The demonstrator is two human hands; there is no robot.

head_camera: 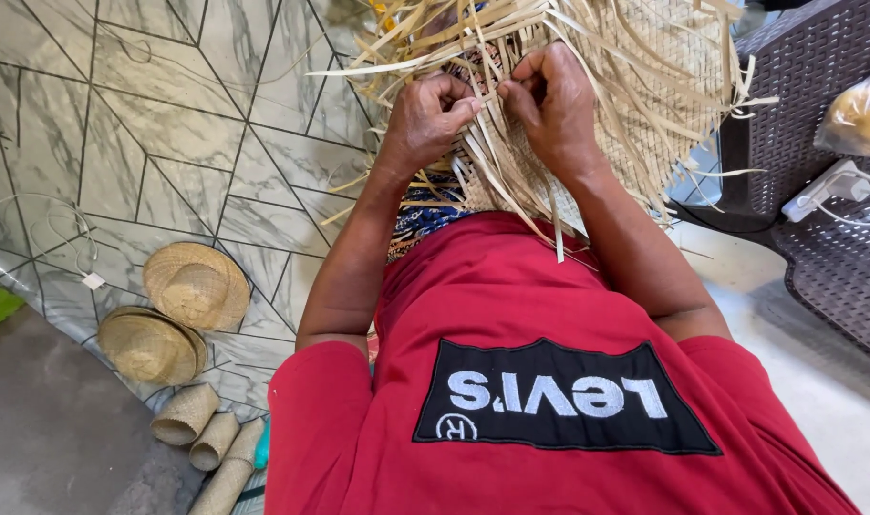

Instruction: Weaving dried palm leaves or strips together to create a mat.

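**Two hands pinching straw strips on a half-woven piece**

Head view: the left hand (430, 114) and the right hand (552, 100) meet at the middle top of the picture, knuckles almost touching. Both are curled nearly shut, fingertips pinching pale straw strips (492, 153) at the edge of a woven straw piece (645, 86) that rests over the person's lap, above the red shirt (511, 315). Loose strip ends fan out around both hands and hang down past the wrists. On the patterned tiled floor (168, 124) to the left lie two finished straw hats (196, 284), one partly over the other, and near them, toward the bottom edge, rolled woven mats (201, 434). A dark wicker chair (817, 191) stands at right, with a white power strip (821, 191) on its seat.
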